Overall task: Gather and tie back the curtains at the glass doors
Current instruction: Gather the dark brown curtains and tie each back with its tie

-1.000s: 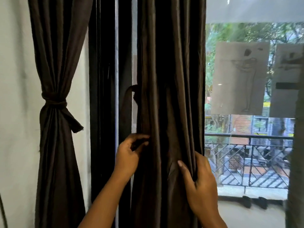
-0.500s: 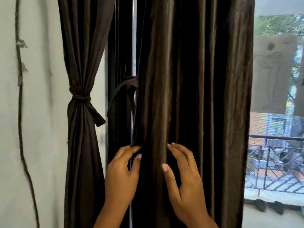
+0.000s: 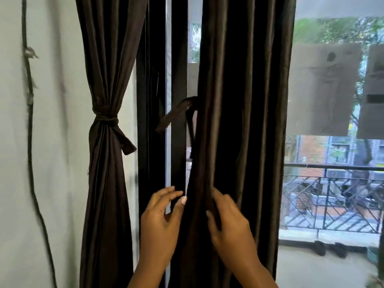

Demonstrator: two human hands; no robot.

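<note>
Since half a second ago, more pleats have been drawn leftward by the right hand (image 3: pixel 230 223), uncovering more glass at 3 o'clock, and the left hand (image 3: pixel 160 221) has come off the cloth.

Item 1: dark brown pleated fabric curtain, ungathered (image 3: pixel 243 121), hung at centre frame before the black-framed glass door (image 3: pixel 324 204). Its attached brown fabric tie strap (image 3: pixel 176 114) is seen dangling loose at 10 o'clock from the hands.

Item 2: matching dark brown curtain, already knotted (image 3: pixel 106 121), at 9 o'clock against the white wall (image 3: pixel 52 142).

Item 3: right hand, fingers curled round a fold of the ungathered curtain, which is gripped.

Item 4: left hand, fingers spread and relaxed, nothing held, just beside the curtain's left edge.

Item 5: grey paper sheets (image 3: pixel 320 90) stuck to the glass at 2 o'clock.

Step in hand, as judged: gathering. The remaining pleats at 3 o'clock are best swept into one tight bundle and clasped by one hand, so the other is freed for the strap; the bundle should be bound at the strap's height.
</note>
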